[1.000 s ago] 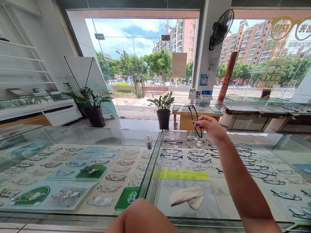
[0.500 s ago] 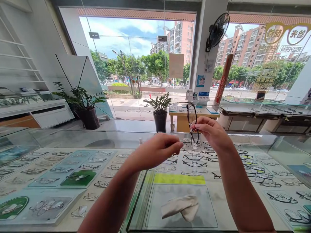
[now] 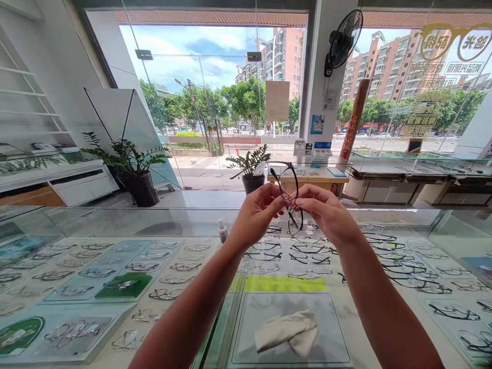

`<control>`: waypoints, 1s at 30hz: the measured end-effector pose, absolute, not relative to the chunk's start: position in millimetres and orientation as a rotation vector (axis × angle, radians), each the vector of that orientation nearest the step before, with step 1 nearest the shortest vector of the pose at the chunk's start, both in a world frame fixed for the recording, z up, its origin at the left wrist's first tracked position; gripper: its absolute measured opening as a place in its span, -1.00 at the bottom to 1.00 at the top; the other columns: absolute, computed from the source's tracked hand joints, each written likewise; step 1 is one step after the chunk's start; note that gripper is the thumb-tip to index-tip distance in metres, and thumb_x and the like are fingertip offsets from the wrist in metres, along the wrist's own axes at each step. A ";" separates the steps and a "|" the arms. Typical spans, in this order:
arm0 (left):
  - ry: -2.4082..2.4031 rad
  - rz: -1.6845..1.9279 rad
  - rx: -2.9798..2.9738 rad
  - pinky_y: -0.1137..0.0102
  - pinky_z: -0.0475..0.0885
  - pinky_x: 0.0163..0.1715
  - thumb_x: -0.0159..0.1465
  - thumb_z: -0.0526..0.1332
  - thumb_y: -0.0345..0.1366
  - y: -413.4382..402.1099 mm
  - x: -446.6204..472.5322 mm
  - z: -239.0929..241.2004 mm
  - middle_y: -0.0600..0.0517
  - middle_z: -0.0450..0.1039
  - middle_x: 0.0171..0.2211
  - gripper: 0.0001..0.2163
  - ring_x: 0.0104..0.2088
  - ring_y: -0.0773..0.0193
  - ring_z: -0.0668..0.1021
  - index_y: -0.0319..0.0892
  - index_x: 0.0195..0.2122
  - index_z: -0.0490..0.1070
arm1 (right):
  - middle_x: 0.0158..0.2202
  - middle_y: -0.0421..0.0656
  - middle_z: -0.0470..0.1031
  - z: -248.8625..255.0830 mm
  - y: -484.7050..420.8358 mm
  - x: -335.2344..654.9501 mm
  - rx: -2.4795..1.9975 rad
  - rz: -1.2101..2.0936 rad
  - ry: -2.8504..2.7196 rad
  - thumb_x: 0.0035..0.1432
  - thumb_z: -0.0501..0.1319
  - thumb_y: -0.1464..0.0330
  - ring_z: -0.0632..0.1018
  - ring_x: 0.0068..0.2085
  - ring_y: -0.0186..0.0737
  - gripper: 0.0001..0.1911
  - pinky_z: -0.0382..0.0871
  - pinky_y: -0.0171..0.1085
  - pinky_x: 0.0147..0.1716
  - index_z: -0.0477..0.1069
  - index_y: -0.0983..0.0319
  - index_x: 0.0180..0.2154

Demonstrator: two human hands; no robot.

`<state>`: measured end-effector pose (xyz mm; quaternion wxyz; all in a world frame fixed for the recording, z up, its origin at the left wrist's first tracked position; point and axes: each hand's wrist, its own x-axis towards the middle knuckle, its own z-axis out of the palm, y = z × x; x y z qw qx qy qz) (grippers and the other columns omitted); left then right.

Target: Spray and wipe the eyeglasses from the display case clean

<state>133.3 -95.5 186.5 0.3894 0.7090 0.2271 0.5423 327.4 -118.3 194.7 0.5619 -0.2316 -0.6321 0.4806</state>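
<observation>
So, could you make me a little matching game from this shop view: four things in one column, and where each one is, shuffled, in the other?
Things
1. glasses
2. white cloth
3. small bottle
4. fan

Places
A. lying on the grey mat
B. mounted high on the pillar
C. held up between the left hand and the right hand
D. standing on the glass counter, to the left of both hands

Pairs: 1-C, 2-A, 3-D, 4-B
</observation>
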 end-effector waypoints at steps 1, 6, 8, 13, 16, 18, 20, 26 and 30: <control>0.583 1.379 1.785 0.43 0.41 -0.40 0.34 0.41 0.00 -94.6 133.2 186.4 0.06 0.51 -0.31 -0.69 -0.41 0.38 0.52 -0.16 -0.22 0.48 | -0.30 -0.23 0.54 194.6 -118.1 326.8 -0.536 1.122 -1.470 0.18 0.44 0.30 0.48 -0.19 -0.19 -0.94 0.35 -0.15 -0.03 0.62 0.08 -0.36; 0.610 1.334 1.615 0.44 0.36 -0.43 0.26 0.47 0.01 -89.2 134.7 183.7 0.09 0.45 -0.40 -0.65 -0.44 0.38 0.49 -0.16 -0.21 0.49 | -0.25 -0.19 0.62 195.3 -117.1 322.9 -0.484 1.123 -1.288 0.13 0.44 0.30 0.55 -0.12 -0.14 -0.96 0.43 -0.15 -0.09 0.63 0.07 -0.37; 0.636 1.310 1.504 0.45 0.35 -0.44 0.19 0.51 0.01 -84.4 134.9 181.4 0.10 0.46 -0.37 -0.61 -0.46 0.41 0.49 -0.16 -0.20 0.49 | -0.25 -0.19 0.62 196.0 -116.6 322.8 -0.456 1.132 -1.189 0.10 0.46 0.29 0.56 -0.12 -0.15 -0.93 0.44 -0.16 -0.11 0.61 0.08 -0.37; 0.689 1.223 1.228 0.50 0.35 -0.43 0.03 0.62 -0.01 -68.3 133.4 174.8 0.06 0.54 -0.26 -0.49 -0.46 0.47 0.49 -0.17 -0.16 0.49 | -0.19 -0.22 0.60 196.4 -112.7 327.4 -0.364 1.100 -1.006 0.11 0.47 0.29 0.57 -0.11 -0.21 -0.86 0.47 -0.20 -0.12 0.55 0.07 -0.30; 0.704 1.166 1.196 0.50 0.34 -0.42 0.00 0.62 -0.01 -62.5 133.3 172.0 0.01 0.58 -0.20 -0.46 -0.44 0.47 0.49 -0.17 -0.14 0.49 | -0.17 -0.21 0.58 195.1 -109.1 329.5 -0.419 1.044 -1.017 0.14 0.44 0.26 0.58 -0.11 -0.19 -0.84 0.49 -0.17 -0.10 0.50 0.06 -0.27; 0.743 1.110 1.282 0.47 0.34 -0.41 0.10 0.56 0.05 -60.1 131.6 171.0 -0.02 0.59 -0.19 -0.50 -0.44 0.44 0.50 -0.18 -0.12 0.48 | -0.15 -0.19 0.58 194.6 -107.9 330.8 -0.472 1.011 -1.055 0.16 0.42 0.21 0.59 -0.09 -0.15 -0.83 0.50 -0.13 -0.09 0.48 0.06 -0.26; 0.849 1.084 1.441 0.44 0.30 -0.44 0.24 0.43 0.08 -56.9 126.1 170.9 -0.02 0.58 -0.25 -0.56 -0.49 0.41 0.45 -0.18 -0.09 0.47 | -0.14 -0.18 0.59 195.1 -108.4 333.3 -0.482 1.004 -1.061 0.16 0.42 0.19 0.61 -0.08 -0.13 -0.82 0.51 -0.12 -0.09 0.48 0.06 -0.26; 1.801 0.980 2.105 0.32 0.32 -0.28 0.48 0.12 -0.09 -32.4 80.6 172.2 -0.07 0.61 -0.20 -0.75 -0.23 0.13 0.57 -0.11 -0.07 0.49 | -0.05 -0.20 0.66 198.3 -113.0 342.5 -0.476 1.019 -1.091 0.17 0.47 0.25 0.62 0.00 -0.13 -0.88 0.53 -0.12 0.00 0.57 0.03 -0.26; 2.121 0.780 1.958 0.27 0.38 -0.15 0.43 0.17 -0.09 -4.6 37.6 164.8 -0.18 0.63 0.00 -0.71 -0.03 -0.02 0.60 -0.15 0.03 0.49 | -0.02 -0.22 0.69 196.6 -110.4 343.1 -0.461 1.050 -1.126 0.18 0.49 0.27 0.63 0.01 -0.13 -0.88 0.52 -0.10 0.03 0.58 0.02 -0.28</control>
